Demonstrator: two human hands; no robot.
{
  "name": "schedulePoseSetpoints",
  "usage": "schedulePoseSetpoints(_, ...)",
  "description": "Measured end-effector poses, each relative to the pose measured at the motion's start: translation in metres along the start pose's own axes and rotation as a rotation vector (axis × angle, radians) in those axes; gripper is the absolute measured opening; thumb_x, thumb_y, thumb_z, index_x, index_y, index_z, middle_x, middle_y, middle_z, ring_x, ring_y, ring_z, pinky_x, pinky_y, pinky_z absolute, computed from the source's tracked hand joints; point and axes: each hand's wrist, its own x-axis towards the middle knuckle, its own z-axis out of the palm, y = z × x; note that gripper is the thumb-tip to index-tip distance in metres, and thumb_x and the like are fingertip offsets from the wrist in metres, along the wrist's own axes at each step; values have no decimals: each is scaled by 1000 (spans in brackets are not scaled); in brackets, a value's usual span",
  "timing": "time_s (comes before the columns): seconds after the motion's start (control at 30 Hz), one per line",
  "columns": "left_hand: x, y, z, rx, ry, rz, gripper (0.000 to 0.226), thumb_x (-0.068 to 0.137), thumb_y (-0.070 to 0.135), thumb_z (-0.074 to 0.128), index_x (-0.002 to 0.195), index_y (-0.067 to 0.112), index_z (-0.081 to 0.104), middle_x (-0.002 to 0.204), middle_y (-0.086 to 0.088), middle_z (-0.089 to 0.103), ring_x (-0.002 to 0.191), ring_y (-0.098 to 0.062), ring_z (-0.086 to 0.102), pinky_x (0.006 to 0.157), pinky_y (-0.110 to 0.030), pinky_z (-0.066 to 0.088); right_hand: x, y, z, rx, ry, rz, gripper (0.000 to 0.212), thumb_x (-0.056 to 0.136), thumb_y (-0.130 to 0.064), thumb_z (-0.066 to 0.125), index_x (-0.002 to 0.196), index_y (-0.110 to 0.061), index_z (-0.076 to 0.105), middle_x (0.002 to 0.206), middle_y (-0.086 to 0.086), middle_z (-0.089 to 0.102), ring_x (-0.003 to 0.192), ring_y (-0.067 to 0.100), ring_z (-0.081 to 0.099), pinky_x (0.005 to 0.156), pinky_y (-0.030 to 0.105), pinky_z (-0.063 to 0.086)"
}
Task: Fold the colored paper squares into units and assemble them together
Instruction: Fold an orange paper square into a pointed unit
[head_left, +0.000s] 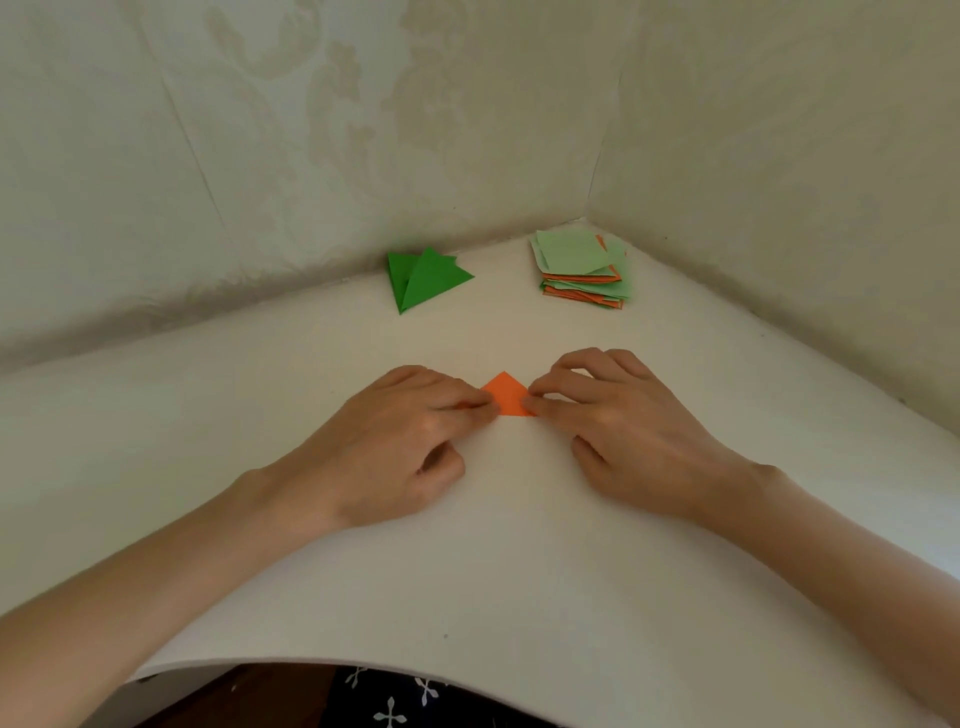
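White table (519, 545), orange folded paper (506, 395), green folded units (423, 280), stack of squares (582, 265)

A white counter (467, 545) meets pale patterned wallpaper (311, 130) in a corner, and dark fabric with white cross-like motifs (395, 701) shows below its near edge.
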Motion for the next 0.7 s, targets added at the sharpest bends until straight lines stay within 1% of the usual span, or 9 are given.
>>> schedulePoseSetpoints(0.13,1,3,1,-9,-3,-18,54,76,21,35,121,14,64,117,2,64,101,-14,54,93,-23,32,31,3,1,-55,-46,17,53,71,-15,27,96,-15,73,101,0,67,98,29,59,77,33,45)
schedulePoseSetpoints(0.2,-2,3,1,-11,-16,-30,55,77,21,34,123,14,62,120,2,63,104,-16,56,95,-23,31,42,6,-1,4,-78,58,53,71,-16,27,96,-16,75,105,3,66,100,32,58,80,38,46)
schedulePoseSetpoints(0.3,-6,5,1,-27,-33,-32,54,79,22,35,127,13,59,125,2,60,109,-17,56,97,-23,31,42,7,-1,213,-82,233,47,84,-16,36,120,-19,65,125,3,56,117,28,42,97,43,36)
schedulePoseSetpoints(0.37,-6,7,1,-34,-33,-31,53,81,23,36,129,14,57,126,1,58,109,-17,55,97,-24,31,36,4,4,260,-132,273,38,95,-27,43,131,-23,54,135,-2,47,124,21,32,104,38,28)
schedulePoseSetpoints(0.4,-6,7,1,-33,-28,-32,53,82,24,36,130,15,56,124,0,58,108,-18,55,96,-23,31,35,2,6,281,-167,280,38,96,-32,46,132,-24,52,135,-4,45,125,19,30,104,35,27)
schedulePoseSetpoints(0.5,-7,7,3,-38,-6,-51,52,83,28,36,129,18,57,119,-1,58,104,-16,52,93,-22,32,39,-3,8,455,-144,321,26,90,-32,56,115,-24,58,124,-5,49,119,17,33,100,28,28)
schedulePoseSetpoints(0.57,-7,5,5,-70,8,-55,51,84,30,35,129,22,57,118,0,56,103,-14,49,89,-22,34,42,-4,5,599,-149,373,15,87,-27,62,101,-23,58,114,-4,49,114,17,35,90,20,28)
schedulePoseSetpoints(0.6,-7,4,6,-105,10,-60,50,84,31,35,129,24,56,118,1,55,103,-13,48,88,-22,35,42,-4,4,650,-165,397,16,86,-26,64,100,-22,57,112,-3,48,113,17,35,87,19,28)
schedulePoseSetpoints(0.7,-5,-2,8,-279,55,-104,44,87,34,37,123,31,60,118,4,54,105,-11,51,89,-27,41,45,0,1,609,-256,410,38,85,-31,65,120,-24,52,122,-3,43,119,16,30,91,21,27)
